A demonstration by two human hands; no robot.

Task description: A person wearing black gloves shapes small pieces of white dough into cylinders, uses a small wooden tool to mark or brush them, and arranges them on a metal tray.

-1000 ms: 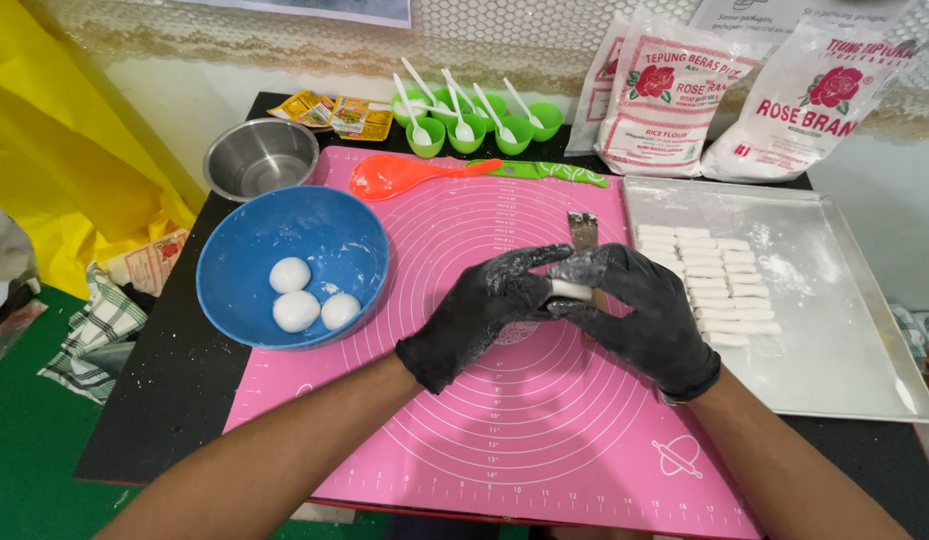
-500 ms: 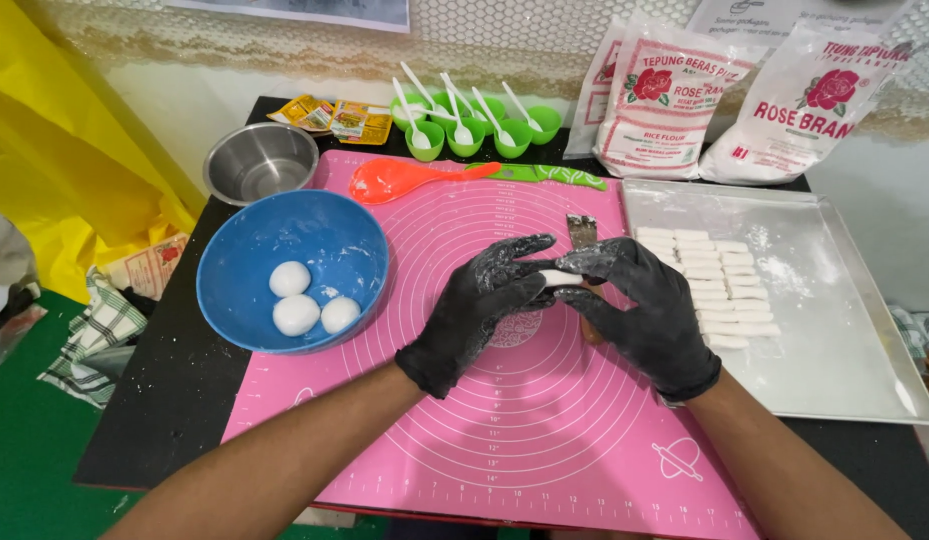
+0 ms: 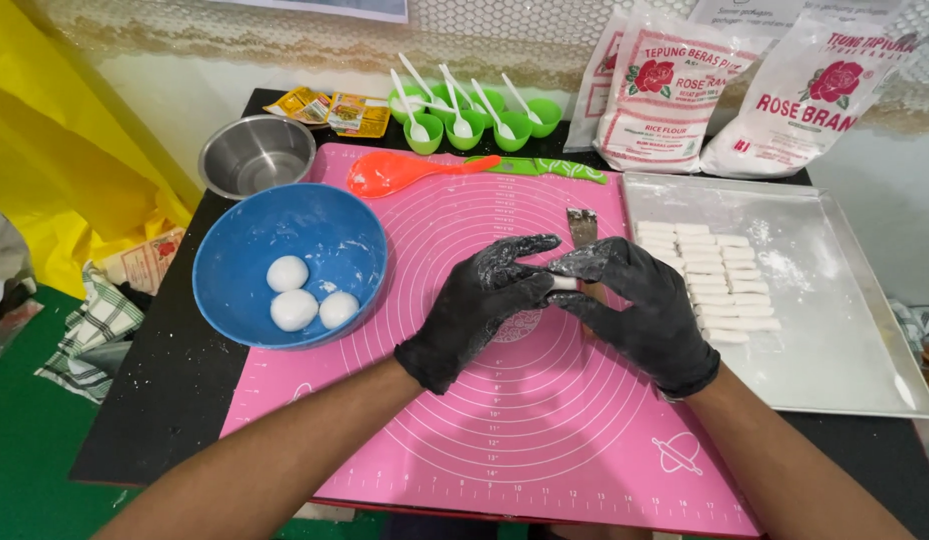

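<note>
**Two Gloved Hands Pinch a Bit of White Dough**

The left hand (image 3: 482, 305) and the right hand (image 3: 640, 305) both wear black gloves dusted with white powder. They meet over the pink mat (image 3: 505, 420). Between them is a small white dough piece (image 3: 564, 283), and fingertips from both hands squeeze it (only a tiny bit shows). It sits at the 3 o'clock edge of the left hand.

At 9 o'clock from the hands is a blue bowl (image 3: 235, 290) with three white dough balls (image 3: 295, 310) inside. At 3 o'clock is a metal tray (image 3: 845, 330) with rows of white dough strips (image 3: 720, 285). An orange spoon (image 3: 405, 175) lies at 11 o'clock.
</note>
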